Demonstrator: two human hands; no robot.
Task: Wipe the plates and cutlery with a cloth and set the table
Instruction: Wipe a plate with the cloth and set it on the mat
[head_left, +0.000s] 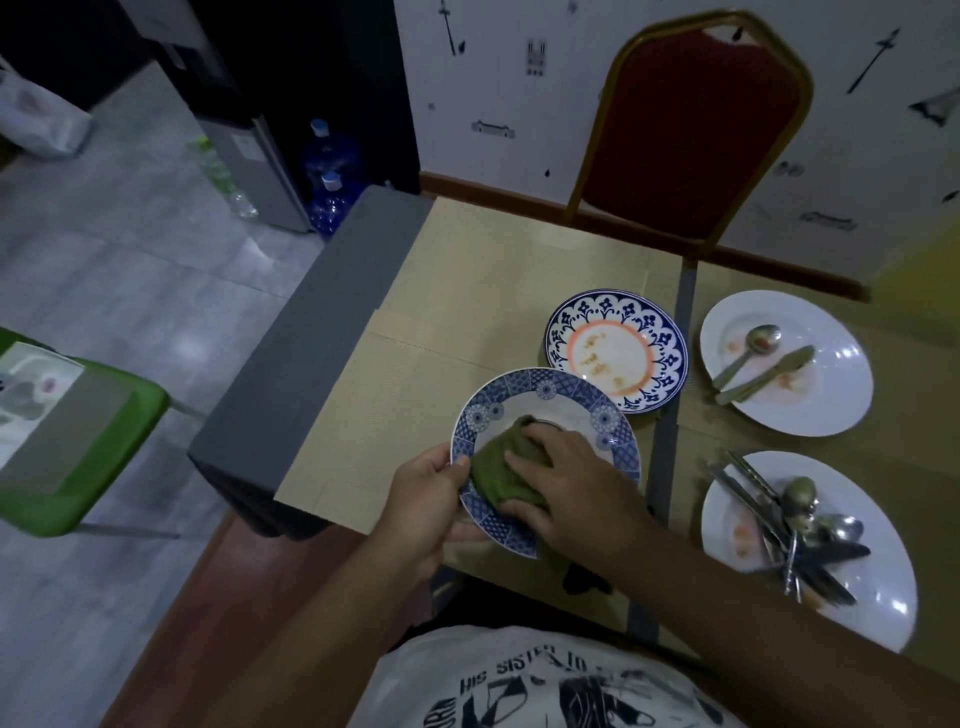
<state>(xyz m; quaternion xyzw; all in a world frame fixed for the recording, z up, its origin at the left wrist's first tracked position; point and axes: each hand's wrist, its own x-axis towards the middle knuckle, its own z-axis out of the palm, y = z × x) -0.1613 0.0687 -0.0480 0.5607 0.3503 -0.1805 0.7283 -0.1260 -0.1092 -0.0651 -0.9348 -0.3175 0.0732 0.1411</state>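
Observation:
My left hand (423, 506) grips the near-left rim of a blue-and-white patterned plate (566, 402), holding it tilted above the table's front edge. My right hand (566, 480) presses a green cloth (501, 465) flat against the plate's middle. Behind it lies a blue floral plate with an orange ring (615, 351), smeared with food. At the right, a white plate (826, 397) carries a spoon (748, 353) and a knife (763, 375). A second white plate (878, 582) nearer me holds a pile of several pieces of cutlery (795, 530).
Beige placemats (467, 291) cover the grey table (311, 317). A red chair with a gold frame (691, 135) stands at the far side. A green stool (78, 441) is on the floor at left, with blue water bottles (330, 176) beyond the table's corner.

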